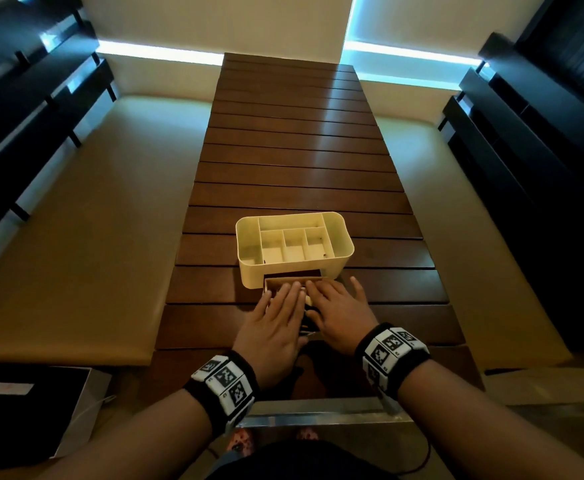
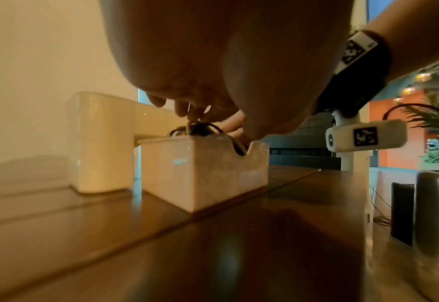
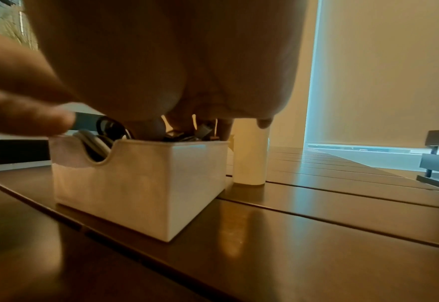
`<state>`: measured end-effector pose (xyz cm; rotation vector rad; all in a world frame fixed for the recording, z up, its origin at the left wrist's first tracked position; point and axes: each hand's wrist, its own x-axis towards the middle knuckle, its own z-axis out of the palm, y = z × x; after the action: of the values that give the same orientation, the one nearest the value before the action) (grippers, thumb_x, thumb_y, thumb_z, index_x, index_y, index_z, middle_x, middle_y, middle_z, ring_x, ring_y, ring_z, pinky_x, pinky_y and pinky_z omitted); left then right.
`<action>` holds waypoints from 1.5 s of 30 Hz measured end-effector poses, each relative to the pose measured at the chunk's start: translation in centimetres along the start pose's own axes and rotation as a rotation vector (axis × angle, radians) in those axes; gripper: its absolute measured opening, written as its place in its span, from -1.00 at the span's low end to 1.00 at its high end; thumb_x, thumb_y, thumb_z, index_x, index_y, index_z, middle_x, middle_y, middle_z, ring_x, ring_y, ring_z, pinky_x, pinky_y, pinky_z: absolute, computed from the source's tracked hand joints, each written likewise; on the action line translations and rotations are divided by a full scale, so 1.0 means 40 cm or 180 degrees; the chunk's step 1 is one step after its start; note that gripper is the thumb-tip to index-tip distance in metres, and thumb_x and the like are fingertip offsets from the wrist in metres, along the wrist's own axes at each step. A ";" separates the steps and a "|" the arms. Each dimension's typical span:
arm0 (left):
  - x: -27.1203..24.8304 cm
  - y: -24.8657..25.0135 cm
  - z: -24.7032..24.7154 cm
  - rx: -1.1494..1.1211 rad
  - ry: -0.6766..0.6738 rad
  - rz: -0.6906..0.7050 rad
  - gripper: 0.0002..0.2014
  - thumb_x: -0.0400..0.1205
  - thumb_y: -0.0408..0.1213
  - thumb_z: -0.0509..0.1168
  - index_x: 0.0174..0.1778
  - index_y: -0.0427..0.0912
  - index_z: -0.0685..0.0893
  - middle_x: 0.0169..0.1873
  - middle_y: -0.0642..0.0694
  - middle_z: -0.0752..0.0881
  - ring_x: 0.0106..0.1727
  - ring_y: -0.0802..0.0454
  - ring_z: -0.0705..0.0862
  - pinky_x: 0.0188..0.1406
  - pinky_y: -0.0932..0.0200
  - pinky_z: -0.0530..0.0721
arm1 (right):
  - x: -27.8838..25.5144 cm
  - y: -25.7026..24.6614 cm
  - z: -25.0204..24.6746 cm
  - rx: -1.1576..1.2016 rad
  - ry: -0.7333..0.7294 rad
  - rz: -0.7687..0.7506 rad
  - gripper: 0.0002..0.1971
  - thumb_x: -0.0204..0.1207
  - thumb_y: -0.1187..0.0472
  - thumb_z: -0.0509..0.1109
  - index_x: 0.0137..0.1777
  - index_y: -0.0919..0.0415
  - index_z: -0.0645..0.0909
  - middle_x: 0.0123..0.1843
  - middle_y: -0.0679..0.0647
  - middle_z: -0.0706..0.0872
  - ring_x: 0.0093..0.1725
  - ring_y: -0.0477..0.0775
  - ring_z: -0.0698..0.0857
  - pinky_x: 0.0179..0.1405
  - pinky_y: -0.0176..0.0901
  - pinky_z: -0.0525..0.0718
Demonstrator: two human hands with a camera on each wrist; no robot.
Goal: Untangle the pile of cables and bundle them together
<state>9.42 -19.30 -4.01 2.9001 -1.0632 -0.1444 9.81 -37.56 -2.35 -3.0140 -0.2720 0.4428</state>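
Both hands [image 1: 276, 320] over drawer [image 3: 141, 183] holding cables [image 3: 102, 139].

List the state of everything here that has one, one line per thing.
Organizer: upright on the table, top compartments look empty.
Drawer: pulled out of the organizer, full of cables.
Cables: heaped in the drawer, tangled, not bundled.
Left hand: fingers extended down onto the cables.
Right hand: fingers extended, over the drawer.
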 end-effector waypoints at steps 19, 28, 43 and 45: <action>0.027 -0.021 -0.017 -0.0031 -0.0448 -0.0137 -0.23 0.71 0.23 -0.22 0.74 -0.17 -0.18 0.73 -0.12 -0.20 0.75 -0.07 -0.18 0.61 -0.14 -0.42 | -0.015 -0.019 0.045 0.0192 0.0180 -0.0215 -0.39 0.74 -0.06 -0.09 0.75 0.15 0.04 0.78 0.07 0.02 0.75 0.02 0.01 0.60 -0.14 -0.23; 0.062 -0.025 0.000 -0.0237 -0.0269 0.0008 -0.32 0.72 0.11 -0.30 0.75 -0.10 -0.04 0.75 -0.07 0.01 0.75 -0.07 -0.01 0.64 -0.08 -0.26 | -0.002 0.017 0.031 0.0645 0.0094 -0.0460 -0.41 0.75 0.00 0.06 0.75 0.10 0.10 0.77 0.02 0.13 0.74 0.00 0.11 0.66 -0.05 -0.05; 0.068 0.012 0.015 -0.0263 0.0125 -0.0241 -0.40 0.68 0.03 0.02 0.60 -0.17 0.41 0.66 -0.25 0.27 0.60 -0.17 0.36 0.51 -0.11 0.40 | -0.015 0.006 0.052 0.0618 0.0272 -0.0262 -0.36 0.75 0.11 0.15 0.76 0.14 0.00 0.79 0.08 0.01 0.76 0.03 -0.03 0.61 -0.15 -0.23; 0.080 0.008 0.008 -0.0151 0.0070 -0.0034 -0.36 0.74 0.01 0.02 0.71 -0.20 0.15 0.74 -0.24 -0.02 0.74 -0.18 -0.02 0.66 -0.13 -0.07 | -0.004 0.023 0.047 0.0454 0.0114 -0.0401 -0.34 0.73 0.19 0.17 0.76 0.16 -0.03 0.79 0.10 -0.02 0.76 0.04 -0.05 0.59 -0.12 -0.27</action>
<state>11.60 -21.63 -4.51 2.8587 -1.0265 -0.1358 9.27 -38.40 -4.21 -2.8429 -0.4064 0.3796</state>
